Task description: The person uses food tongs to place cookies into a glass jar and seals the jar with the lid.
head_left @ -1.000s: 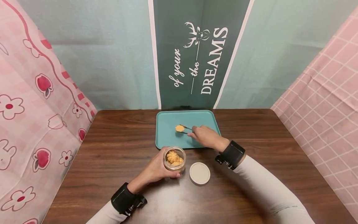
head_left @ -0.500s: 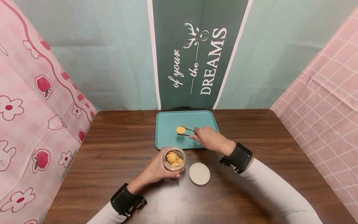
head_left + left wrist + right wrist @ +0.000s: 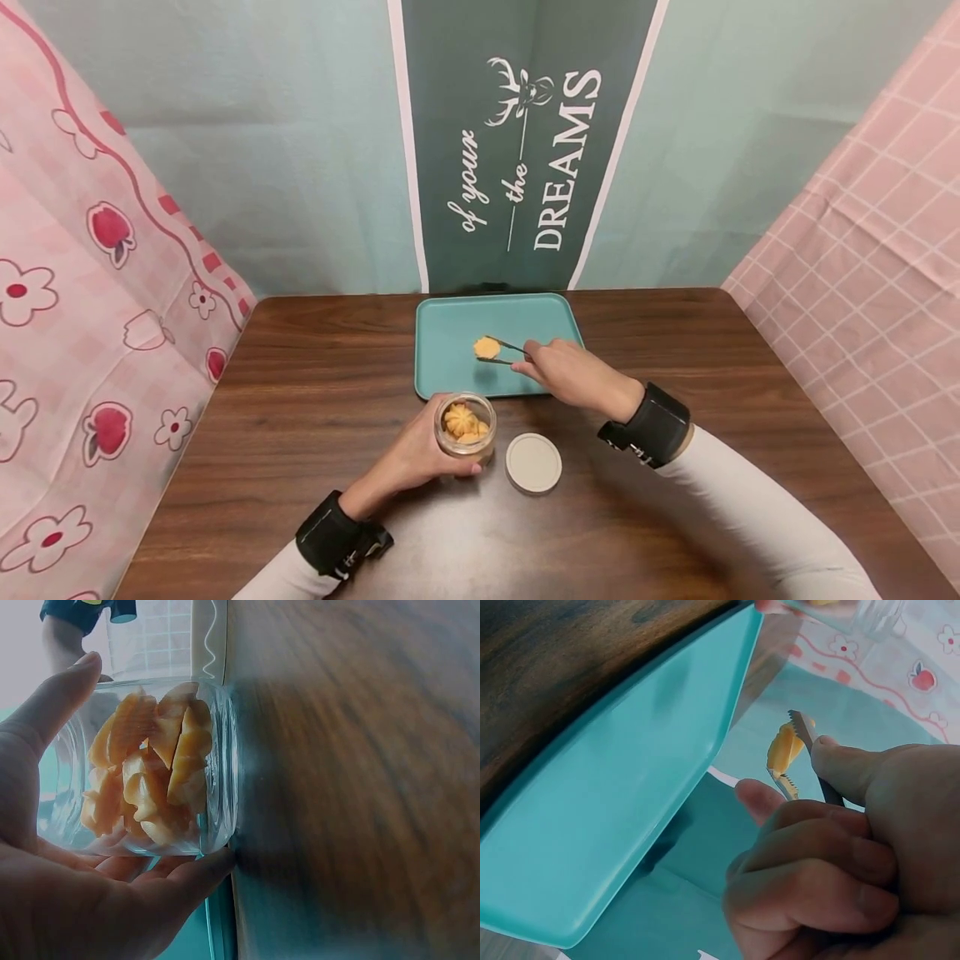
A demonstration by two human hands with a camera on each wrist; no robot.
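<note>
My right hand point(image 3: 573, 375) has pulled back toward me and to the right over the last second, wrist cuff and sleeve sliding with it across the worktop point(image 3: 300, 400). The tongs point(image 3: 504, 352) came along: the cookie point(image 3: 487, 347) in their tips was low over the left-centre of the teal tray point(image 3: 450, 321), now it sits a bit further right and looks lifted clear of the tray floor (right wrist view shows it hanging in the serrated tips, off the surface). Small shift overall. My head has tipped slightly too, so the backdrop lettering sits a touch left.
</note>
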